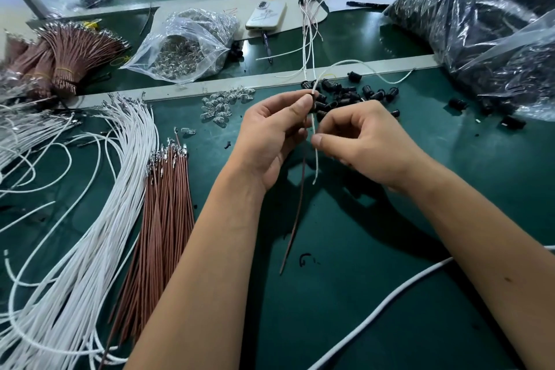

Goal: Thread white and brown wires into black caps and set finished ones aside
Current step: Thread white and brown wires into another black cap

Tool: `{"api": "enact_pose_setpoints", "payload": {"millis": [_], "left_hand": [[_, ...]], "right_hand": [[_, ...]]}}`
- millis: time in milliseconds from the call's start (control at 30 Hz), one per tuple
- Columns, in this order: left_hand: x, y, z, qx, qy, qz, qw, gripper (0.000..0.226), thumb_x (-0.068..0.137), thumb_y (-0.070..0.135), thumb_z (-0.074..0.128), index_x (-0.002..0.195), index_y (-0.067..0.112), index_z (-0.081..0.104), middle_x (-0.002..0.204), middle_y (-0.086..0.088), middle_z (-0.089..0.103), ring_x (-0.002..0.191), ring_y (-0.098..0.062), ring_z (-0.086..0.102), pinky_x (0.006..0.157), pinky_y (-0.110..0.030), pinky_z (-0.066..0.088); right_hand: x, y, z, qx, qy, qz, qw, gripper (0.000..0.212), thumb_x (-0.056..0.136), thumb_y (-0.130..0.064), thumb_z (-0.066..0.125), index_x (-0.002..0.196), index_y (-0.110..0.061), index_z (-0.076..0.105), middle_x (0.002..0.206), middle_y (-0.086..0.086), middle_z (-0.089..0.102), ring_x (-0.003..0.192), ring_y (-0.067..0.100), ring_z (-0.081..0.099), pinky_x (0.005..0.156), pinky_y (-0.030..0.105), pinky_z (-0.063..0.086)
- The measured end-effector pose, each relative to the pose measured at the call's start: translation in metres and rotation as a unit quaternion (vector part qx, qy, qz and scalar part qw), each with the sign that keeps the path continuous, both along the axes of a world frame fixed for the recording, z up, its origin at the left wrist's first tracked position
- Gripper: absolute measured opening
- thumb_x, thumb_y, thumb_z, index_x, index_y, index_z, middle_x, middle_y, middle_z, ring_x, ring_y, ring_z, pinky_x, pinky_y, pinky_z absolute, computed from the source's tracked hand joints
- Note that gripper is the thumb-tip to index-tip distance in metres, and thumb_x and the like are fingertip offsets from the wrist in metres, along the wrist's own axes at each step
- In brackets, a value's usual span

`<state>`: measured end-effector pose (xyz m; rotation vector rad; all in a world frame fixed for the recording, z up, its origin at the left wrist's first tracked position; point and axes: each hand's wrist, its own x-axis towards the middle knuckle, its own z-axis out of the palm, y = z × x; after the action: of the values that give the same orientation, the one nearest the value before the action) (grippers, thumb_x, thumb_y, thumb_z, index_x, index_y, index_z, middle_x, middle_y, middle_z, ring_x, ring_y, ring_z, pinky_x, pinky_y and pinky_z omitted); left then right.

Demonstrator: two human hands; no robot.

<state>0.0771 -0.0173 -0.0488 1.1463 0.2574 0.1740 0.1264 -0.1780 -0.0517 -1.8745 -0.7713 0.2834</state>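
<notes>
Wires, one white (315, 159) and one brown (295, 213), hang down between the two hands above the green table (360, 294); the left hand (270, 138) pinches both near their upper ends between thumb and curled fingers, and a black cap (313, 97) sits at its fingertips, seemingly already on the wires, though the fingers hide the join; the right hand (363, 144), just beside the left, pinches the white wire lower down between thumb and forefinger, its other fingers curled under; the brown wire trails well below both hands towards the person, its lower end close to the table.

Just beyond the fingertips lies a scatter of loose black caps (354, 96); farther beyond them, finished assemblies (309, 27) lie with their caps pointing away, next to a white phone (265, 15); beyond the left hand sits a small heap of clear bulbs (222, 105), and farther off an open clear bag (186, 45) of more; out past the left forearm lie a sheaf of white wires (99, 189) and, nearer the arm, a bundle of brown wires (162, 219); banded brown bunches (60, 60) lie far to the left; well out beyond the right hand are large plastic bags of dark parts (480, 15); a thick white cable (390, 300) passes under the right forearm.
</notes>
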Motion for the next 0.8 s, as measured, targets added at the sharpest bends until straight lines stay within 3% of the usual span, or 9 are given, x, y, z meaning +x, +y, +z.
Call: {"api": "enact_pose_setpoints", "payload": {"millis": [133,233,367,533,600,667,733,800], "left_hand": [[0.003,0.000,0.001,-0.076,-0.029,0.059,0.995,0.010,0.094,0.003,0.062,0.099,0.004,0.071,0.080,-0.001,0.069,0.064,-0.010,0.060,0.065,-0.020,0.051],[0.006,-0.006,0.001,-0.076,-0.027,0.063,0.995,0.008,0.094,0.002,0.063,0.098,0.005,0.070,0.075,-0.002,0.067,0.062,-0.010,0.061,0.061,-0.022,0.054],[0.008,-0.018,0.005,-0.057,-0.010,0.062,0.996,0.006,0.094,0.004,0.064,0.093,0.008,0.069,0.070,-0.001,0.064,0.059,-0.010,0.060,0.055,-0.023,0.052],[0.013,-0.018,0.012,-0.111,-0.006,0.096,0.989,0.012,0.097,0.004,0.061,0.107,0.001,0.066,0.081,-0.008,0.061,0.062,-0.012,0.059,0.039,-0.012,0.041],[0.013,-0.016,0.010,-0.121,-0.017,0.095,0.988,0.016,0.097,0.004,0.060,0.112,0.000,0.065,0.084,-0.008,0.062,0.067,-0.013,0.059,0.044,-0.013,0.045],[0.011,-0.018,0.007,-0.130,-0.019,0.083,0.988,0.010,0.097,0.003,0.059,0.104,0.001,0.066,0.082,-0.008,0.062,0.063,-0.012,0.060,0.046,-0.015,0.047],[0.011,-0.022,0.003,-0.116,-0.010,0.064,0.991,0.007,0.097,0.004,0.059,0.096,0.004,0.066,0.078,-0.008,0.062,0.055,-0.009,0.060,0.042,-0.014,0.045],[0.011,-0.024,0.001,-0.100,-0.010,0.050,0.994,0.009,0.096,0.005,0.060,0.092,0.007,0.068,0.074,-0.006,0.065,0.056,-0.009,0.061,0.046,-0.016,0.049]], "right_hand": [[-0.002,-0.003,0.005,-0.024,0.024,0.064,0.997,0.022,0.094,-0.014,0.075,0.073,-0.009,0.070,0.052,-0.011,0.054,0.046,0.001,0.043,0.048,0.013,0.035],[-0.001,0.001,0.003,0.041,0.044,0.007,0.998,0.027,0.098,-0.024,0.072,0.079,-0.004,0.072,0.054,-0.003,0.054,0.045,0.006,0.042,0.046,0.019,0.034],[0.001,0.003,0.001,0.062,0.037,-0.032,0.997,0.024,0.099,-0.015,0.071,0.076,-0.007,0.073,0.050,-0.002,0.050,0.045,0.010,0.039,0.044,0.021,0.031],[0.003,-0.008,0.007,-0.015,0.043,0.095,0.994,0.024,0.096,-0.017,0.072,0.074,-0.007,0.075,0.057,0.023,0.055,0.043,0.012,0.044,0.045,0.021,0.035],[0.003,-0.010,0.008,-0.012,0.059,0.111,0.992,0.027,0.095,-0.025,0.072,0.075,-0.007,0.075,0.056,0.015,0.055,0.042,0.011,0.044,0.045,0.019,0.036],[0.004,-0.007,0.005,0.035,0.082,0.055,0.994,0.034,0.099,-0.030,0.070,0.080,-0.002,0.073,0.059,0.008,0.057,0.043,0.011,0.044,0.043,0.017,0.036],[0.006,-0.004,0.003,0.066,0.068,-0.016,0.995,0.033,0.101,-0.026,0.069,0.078,-0.002,0.071,0.058,0.001,0.059,0.044,0.012,0.047,0.042,0.018,0.036],[0.007,-0.003,0.002,0.056,0.036,-0.024,0.997,0.029,0.099,-0.017,0.070,0.071,-0.008,0.070,0.053,-0.004,0.058,0.043,0.012,0.047,0.043,0.018,0.036]]}}
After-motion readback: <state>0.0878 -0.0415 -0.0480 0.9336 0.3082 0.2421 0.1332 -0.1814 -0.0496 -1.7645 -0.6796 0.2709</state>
